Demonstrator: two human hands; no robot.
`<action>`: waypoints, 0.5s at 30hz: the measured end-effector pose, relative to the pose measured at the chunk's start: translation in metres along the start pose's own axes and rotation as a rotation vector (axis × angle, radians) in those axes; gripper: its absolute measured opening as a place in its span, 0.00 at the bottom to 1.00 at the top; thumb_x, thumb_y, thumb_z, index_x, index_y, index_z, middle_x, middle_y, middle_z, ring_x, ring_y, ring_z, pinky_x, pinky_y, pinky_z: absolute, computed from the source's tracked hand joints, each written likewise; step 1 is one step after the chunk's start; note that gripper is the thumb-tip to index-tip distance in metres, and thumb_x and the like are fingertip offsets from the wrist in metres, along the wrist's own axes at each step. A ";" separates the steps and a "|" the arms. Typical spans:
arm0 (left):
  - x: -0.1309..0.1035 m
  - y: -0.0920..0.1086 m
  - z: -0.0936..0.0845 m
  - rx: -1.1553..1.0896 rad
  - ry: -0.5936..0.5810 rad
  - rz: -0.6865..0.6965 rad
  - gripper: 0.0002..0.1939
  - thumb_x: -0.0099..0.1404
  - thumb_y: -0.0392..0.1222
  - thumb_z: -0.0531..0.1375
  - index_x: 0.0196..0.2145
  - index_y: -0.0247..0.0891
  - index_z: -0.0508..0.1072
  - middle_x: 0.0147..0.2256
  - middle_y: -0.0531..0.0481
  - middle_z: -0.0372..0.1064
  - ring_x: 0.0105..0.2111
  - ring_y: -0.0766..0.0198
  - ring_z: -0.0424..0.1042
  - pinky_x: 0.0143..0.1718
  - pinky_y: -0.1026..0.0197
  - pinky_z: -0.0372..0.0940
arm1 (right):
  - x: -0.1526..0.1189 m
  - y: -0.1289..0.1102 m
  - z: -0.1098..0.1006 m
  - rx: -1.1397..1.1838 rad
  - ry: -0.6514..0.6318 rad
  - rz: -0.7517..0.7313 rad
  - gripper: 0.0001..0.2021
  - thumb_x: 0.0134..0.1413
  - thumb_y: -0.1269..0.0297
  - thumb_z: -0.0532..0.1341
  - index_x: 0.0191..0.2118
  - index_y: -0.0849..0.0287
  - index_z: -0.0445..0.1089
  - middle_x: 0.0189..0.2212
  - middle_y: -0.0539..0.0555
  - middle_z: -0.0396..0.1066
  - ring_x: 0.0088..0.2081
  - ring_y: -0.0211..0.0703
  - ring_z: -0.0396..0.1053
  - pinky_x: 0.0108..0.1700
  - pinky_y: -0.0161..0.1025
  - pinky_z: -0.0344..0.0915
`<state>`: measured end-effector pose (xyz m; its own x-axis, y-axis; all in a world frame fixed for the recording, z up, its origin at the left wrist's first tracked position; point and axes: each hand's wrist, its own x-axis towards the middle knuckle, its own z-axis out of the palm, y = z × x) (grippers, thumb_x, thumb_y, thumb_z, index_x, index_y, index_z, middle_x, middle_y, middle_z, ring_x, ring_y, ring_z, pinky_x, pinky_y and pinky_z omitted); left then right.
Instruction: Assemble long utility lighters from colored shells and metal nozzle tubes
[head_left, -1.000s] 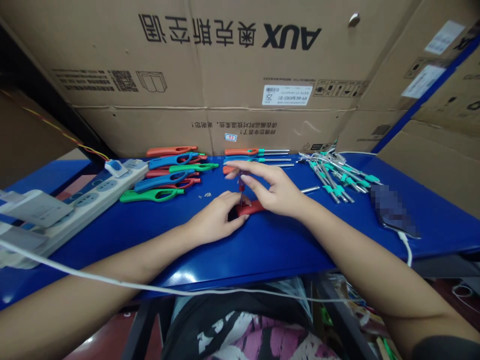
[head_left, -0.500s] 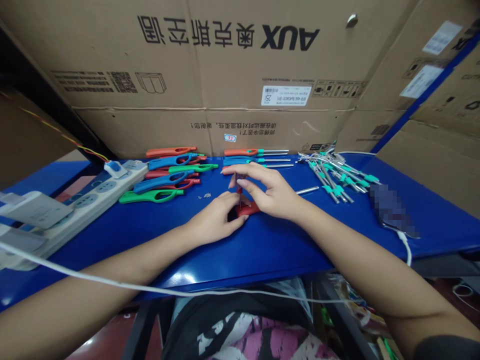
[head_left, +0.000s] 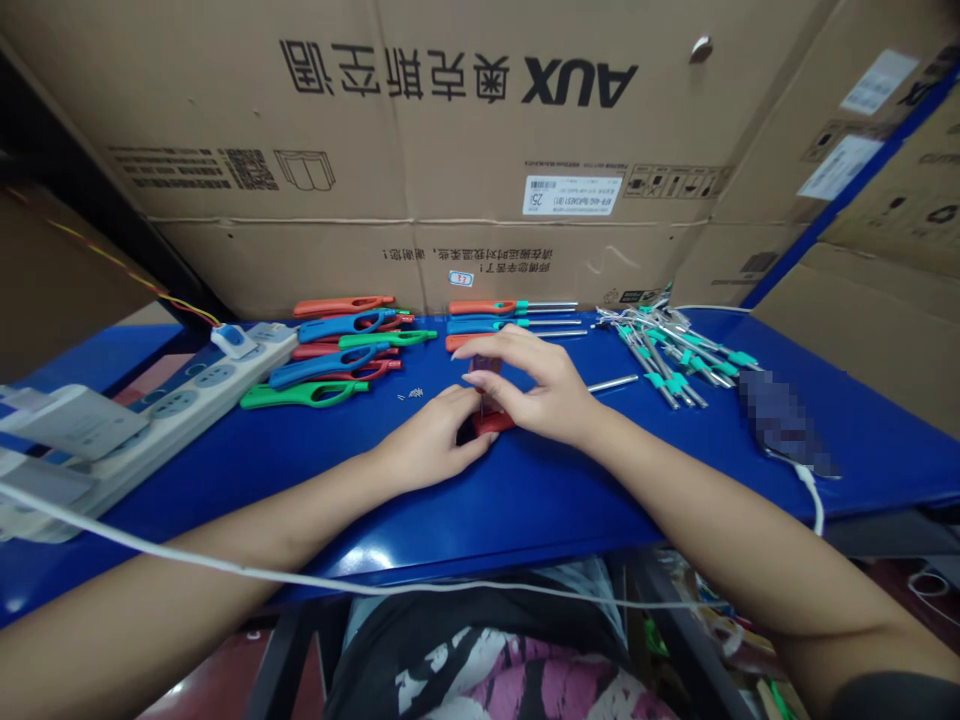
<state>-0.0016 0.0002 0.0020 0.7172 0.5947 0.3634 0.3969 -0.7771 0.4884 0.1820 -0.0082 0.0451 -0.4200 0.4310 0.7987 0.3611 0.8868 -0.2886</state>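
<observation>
My left hand (head_left: pixel 435 437) is closed on a red gas lighter (head_left: pixel 496 421), pressing it against the blue table. From beyond my right hand juts a metal tube (head_left: pixel 616 383), apparently the same lighter's. A screwdriver (head_left: pixel 486 374) with a reddish see-through handle stands upright over the lighter's body, its thin shaft pointing down. My right hand (head_left: pixel 546 390) grips that handle between thumb and fingers. The screwdriver's tip is hidden by my left hand. Small screws (head_left: pixel 414 393) lie loose to the left of my hands.
Several coloured lighter handles (head_left: pixel 322 375) are piled at left, beside a white power strip (head_left: pixel 195 390). Lighters with metal tubes (head_left: pixel 487 307) lie at the back. Right of them are a heap of metal tubes with green parts (head_left: pixel 667 350) and a blurred-out device (head_left: pixel 784 420). Cardboard (head_left: pixel 420 180) walls the back.
My right hand's fingers have shifted slightly around the screwdriver handle, with the thumb moving a little left. My left hand and the lighter stay in place.
</observation>
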 end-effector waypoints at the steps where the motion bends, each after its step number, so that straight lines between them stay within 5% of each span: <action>1: 0.000 0.000 0.000 0.000 -0.001 0.007 0.07 0.66 0.38 0.59 0.41 0.37 0.69 0.39 0.47 0.72 0.39 0.57 0.71 0.42 0.54 0.68 | -0.001 0.002 0.000 -0.048 0.024 -0.030 0.07 0.65 0.63 0.60 0.44 0.58 0.72 0.37 0.54 0.77 0.38 0.42 0.72 0.46 0.44 0.69; 5: 0.000 0.001 0.000 0.012 -0.001 0.017 0.07 0.66 0.39 0.58 0.42 0.37 0.68 0.40 0.47 0.72 0.39 0.57 0.71 0.43 0.54 0.68 | -0.001 0.004 -0.001 -0.119 -0.011 -0.107 0.08 0.66 0.63 0.57 0.45 0.58 0.71 0.40 0.56 0.77 0.41 0.44 0.72 0.46 0.46 0.68; 9: 0.001 0.002 -0.002 0.009 -0.015 -0.005 0.04 0.66 0.39 0.59 0.38 0.38 0.68 0.37 0.48 0.71 0.37 0.57 0.70 0.41 0.54 0.67 | 0.001 0.001 0.000 0.043 -0.052 0.033 0.13 0.70 0.67 0.50 0.52 0.57 0.69 0.44 0.56 0.76 0.47 0.43 0.71 0.51 0.46 0.67; 15: 0.001 0.003 -0.003 -0.005 -0.033 0.005 0.06 0.66 0.38 0.58 0.41 0.37 0.69 0.40 0.46 0.72 0.41 0.56 0.70 0.44 0.53 0.67 | 0.001 0.005 -0.003 -0.089 0.026 -0.036 0.08 0.64 0.60 0.61 0.39 0.58 0.72 0.34 0.54 0.76 0.35 0.42 0.70 0.45 0.44 0.68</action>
<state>-0.0008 -0.0010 0.0062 0.7373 0.5840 0.3396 0.3909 -0.7789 0.4905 0.1862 -0.0041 0.0458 -0.4128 0.3941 0.8212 0.4196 0.8825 -0.2125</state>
